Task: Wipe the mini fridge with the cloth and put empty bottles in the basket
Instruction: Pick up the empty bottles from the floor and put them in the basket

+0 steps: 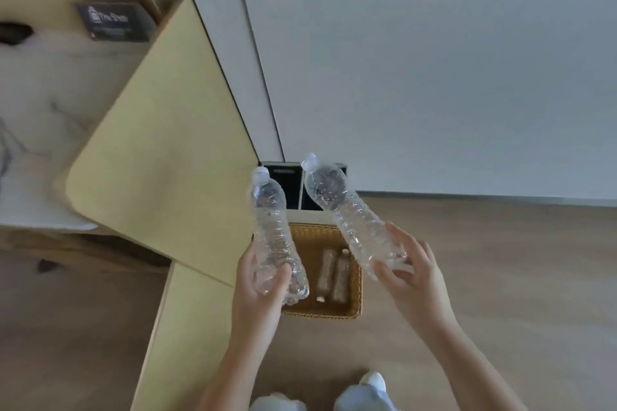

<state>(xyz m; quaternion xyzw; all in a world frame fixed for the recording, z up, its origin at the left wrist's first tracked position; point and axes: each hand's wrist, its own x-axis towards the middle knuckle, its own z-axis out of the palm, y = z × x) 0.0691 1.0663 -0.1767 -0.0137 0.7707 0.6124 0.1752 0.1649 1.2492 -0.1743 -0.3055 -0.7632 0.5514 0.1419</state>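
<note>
My left hand (258, 280) grips the base of a clear, crumpled plastic bottle (272, 223) with a white cap, held upright above the left edge of the basket. My right hand (412, 272) holds a second clear bottle (347, 213) by its base, tilted with its cap up and to the left. Below both sits a woven brown basket (355, 297) on the floor, with two small bottles (334, 274) lying inside. No cloth shows in the head view, and I cannot tell which unit is the mini fridge.
A pale yellow cabinet door (163, 157) stands open at the left, its edge near my left arm. A white cabinet front (434, 77) fills the upper right. A marble counter (36, 130) carries a dark box (113, 22). Wooden floor (517, 260) lies to the right. My feet show at the bottom.
</note>
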